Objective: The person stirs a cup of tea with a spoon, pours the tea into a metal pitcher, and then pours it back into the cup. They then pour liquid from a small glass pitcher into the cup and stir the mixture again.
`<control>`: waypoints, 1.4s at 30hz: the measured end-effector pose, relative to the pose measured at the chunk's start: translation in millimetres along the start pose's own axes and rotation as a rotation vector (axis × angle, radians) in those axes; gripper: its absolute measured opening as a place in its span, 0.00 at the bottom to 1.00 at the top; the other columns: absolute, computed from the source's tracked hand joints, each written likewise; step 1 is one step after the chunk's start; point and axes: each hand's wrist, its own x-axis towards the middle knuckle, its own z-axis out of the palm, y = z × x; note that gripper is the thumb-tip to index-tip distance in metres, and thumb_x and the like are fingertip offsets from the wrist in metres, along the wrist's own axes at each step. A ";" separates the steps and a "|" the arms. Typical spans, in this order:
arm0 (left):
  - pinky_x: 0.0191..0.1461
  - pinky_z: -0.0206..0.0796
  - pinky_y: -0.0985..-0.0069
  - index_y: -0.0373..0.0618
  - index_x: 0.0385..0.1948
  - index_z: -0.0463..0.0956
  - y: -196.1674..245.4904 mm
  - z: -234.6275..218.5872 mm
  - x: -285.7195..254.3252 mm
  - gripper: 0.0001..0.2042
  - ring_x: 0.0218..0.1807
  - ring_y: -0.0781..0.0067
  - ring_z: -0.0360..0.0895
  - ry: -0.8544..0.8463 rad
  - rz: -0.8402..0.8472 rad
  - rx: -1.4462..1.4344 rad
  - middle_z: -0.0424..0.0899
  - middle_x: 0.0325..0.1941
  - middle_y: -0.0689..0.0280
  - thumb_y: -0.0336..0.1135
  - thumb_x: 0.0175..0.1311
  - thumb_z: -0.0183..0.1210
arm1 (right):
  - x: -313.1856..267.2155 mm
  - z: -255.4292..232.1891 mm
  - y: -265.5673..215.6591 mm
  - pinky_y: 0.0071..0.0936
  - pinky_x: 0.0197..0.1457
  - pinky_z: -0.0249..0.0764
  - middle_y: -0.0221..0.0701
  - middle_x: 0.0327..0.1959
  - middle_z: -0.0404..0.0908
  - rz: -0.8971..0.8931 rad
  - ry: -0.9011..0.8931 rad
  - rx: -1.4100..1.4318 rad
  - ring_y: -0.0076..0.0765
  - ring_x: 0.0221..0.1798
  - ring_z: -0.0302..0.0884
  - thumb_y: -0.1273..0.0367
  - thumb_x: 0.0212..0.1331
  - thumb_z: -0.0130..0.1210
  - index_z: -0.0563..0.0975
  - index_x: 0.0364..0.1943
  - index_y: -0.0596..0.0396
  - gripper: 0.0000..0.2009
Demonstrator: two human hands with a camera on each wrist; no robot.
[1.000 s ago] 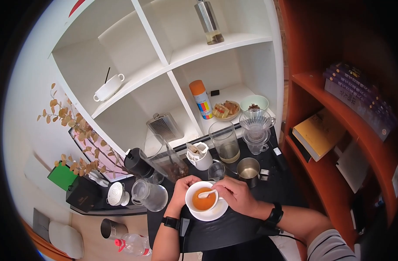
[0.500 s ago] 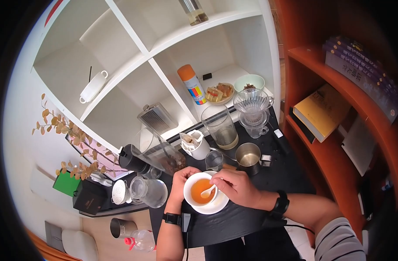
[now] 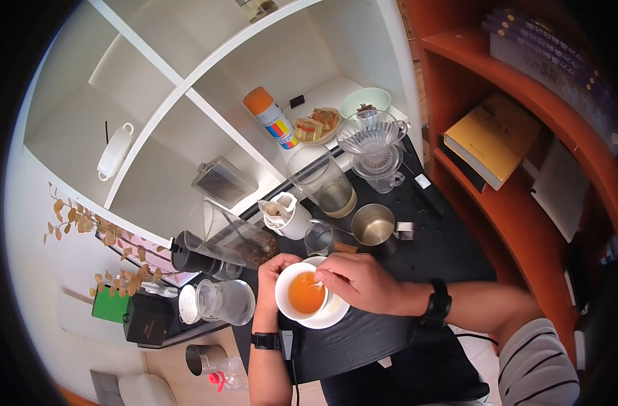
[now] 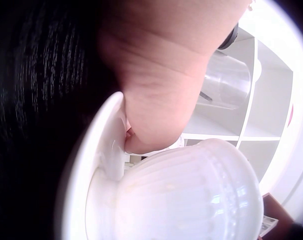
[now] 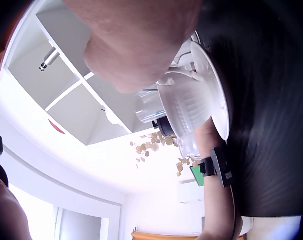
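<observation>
In the head view a white cup (image 3: 282, 301) of orange-amber liquid (image 3: 304, 296) stands on a white saucer (image 3: 337, 315) near the black table's front. My left hand (image 3: 270, 279) holds the cup's left side, fingers bent round behind it; the left wrist view has this hand (image 4: 159, 95) over the saucer rim (image 4: 86, 165), against the ribbed cup (image 4: 186, 195), its fingertips mostly hidden. Between the thumb and fingers of my right hand (image 3: 363, 279) is a white spoon (image 3: 320, 285), dipping into the liquid near the cup's right edge. Its bowl is hidden.
Behind the cup stand a small glass pitcher (image 3: 319, 239), a metal cup (image 3: 374, 226), a white mug (image 3: 289, 220) and tall glass vases (image 3: 322, 186). A glass dripper (image 3: 370, 145) sits at the back right, a glass jug (image 3: 231, 301) to the left. White shelves (image 3: 207, 128) rise behind.
The spoon has moved through the liquid toward the cup's right side, and its bowl has gone from sight. Both hands keep their places at the cup. The head view has turned.
</observation>
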 end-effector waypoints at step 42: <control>0.44 0.77 0.82 0.36 0.43 0.86 -5.0 -3.7 0.3 0.08 0.38 0.83 0.85 0.000 -0.028 -0.007 0.91 0.39 0.67 0.24 0.65 0.71 | 0.9 -0.3 -4.1 0.39 0.40 0.76 0.41 0.31 0.82 0.092 -0.019 0.066 0.49 0.37 0.83 0.68 0.75 0.60 0.79 0.37 0.60 0.10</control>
